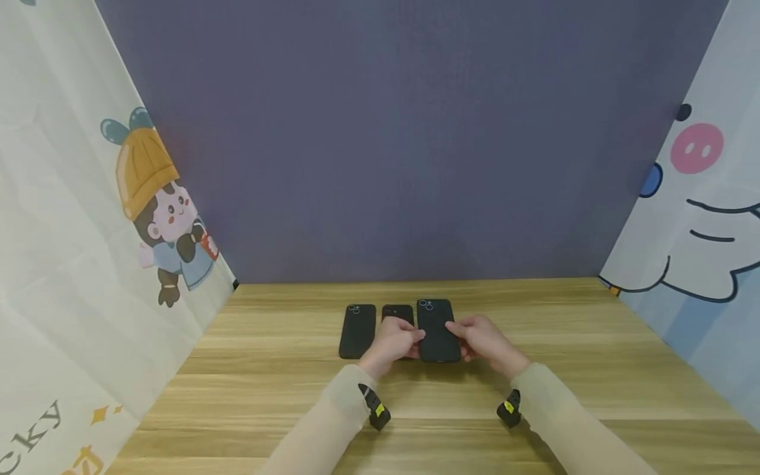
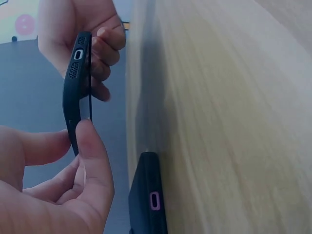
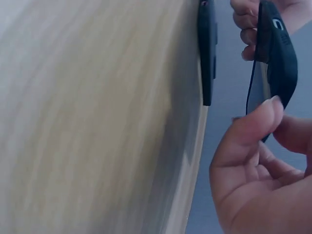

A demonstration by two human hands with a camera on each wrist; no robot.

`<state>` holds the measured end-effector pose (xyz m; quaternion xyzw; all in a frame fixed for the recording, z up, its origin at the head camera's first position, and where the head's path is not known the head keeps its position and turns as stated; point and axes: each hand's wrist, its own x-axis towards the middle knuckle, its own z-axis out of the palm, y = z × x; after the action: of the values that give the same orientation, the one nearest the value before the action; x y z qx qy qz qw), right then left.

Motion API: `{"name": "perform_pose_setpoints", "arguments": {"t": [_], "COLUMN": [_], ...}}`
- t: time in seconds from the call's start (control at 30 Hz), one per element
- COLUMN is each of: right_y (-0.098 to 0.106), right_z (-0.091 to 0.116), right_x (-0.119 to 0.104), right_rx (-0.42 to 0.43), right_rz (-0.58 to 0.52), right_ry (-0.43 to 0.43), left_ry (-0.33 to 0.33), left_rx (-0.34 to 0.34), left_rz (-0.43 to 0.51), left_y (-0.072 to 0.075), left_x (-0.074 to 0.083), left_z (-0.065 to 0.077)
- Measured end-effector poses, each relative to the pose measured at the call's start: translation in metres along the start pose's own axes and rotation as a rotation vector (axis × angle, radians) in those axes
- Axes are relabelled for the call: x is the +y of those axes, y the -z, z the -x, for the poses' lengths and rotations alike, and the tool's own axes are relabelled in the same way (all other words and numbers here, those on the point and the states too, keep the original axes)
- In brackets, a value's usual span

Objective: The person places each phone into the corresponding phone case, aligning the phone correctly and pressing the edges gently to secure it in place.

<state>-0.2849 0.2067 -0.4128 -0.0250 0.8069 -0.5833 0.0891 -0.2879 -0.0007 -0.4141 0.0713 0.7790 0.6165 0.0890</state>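
Observation:
Both hands hold a phone in a black case (image 1: 438, 336) above the table, its camera side up. My left hand (image 1: 392, 342) pinches its left edge between thumb and fingers, and my right hand (image 1: 483, 342) pinches the right edge. From the left wrist view, the black case (image 2: 72, 92) shows its port opening, and a pale strip shows between the case and the thin dark front. In the right wrist view my right thumb (image 3: 258, 119) lies on the phone's front side edge.
To the left lie two more black phones or cases, one at the far left (image 1: 358, 333) and one (image 1: 398, 312) partly behind my left hand. They rest on a wood-grain table (image 1: 285, 396). A dark grey panel (image 1: 380, 145) stands along its back edge.

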Motion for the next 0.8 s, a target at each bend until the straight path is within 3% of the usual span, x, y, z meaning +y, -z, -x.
{"name": "perform_pose_setpoints", "arguments": {"t": [0.27,0.53,0.8], "right_y": [-0.002,-0.002,-0.001], "right_z": [-0.006,-0.012,-0.016], "right_x": [0.005,0.007,0.009], "right_rx": [0.087,0.112,0.132], "right_rz": [0.157,0.224,0.283], "right_ry": [-0.006,0.013,0.007], "left_ry": [-0.008,-0.004,0.001], "left_rx": [0.049,0.093,0.076], "left_rz": [-0.12,-0.354,-0.419], "left_y": [-0.012,-0.019,-0.026], "left_x": [-0.006,-0.003,0.001], "left_z": [-0.011,-0.015,-0.017]}}
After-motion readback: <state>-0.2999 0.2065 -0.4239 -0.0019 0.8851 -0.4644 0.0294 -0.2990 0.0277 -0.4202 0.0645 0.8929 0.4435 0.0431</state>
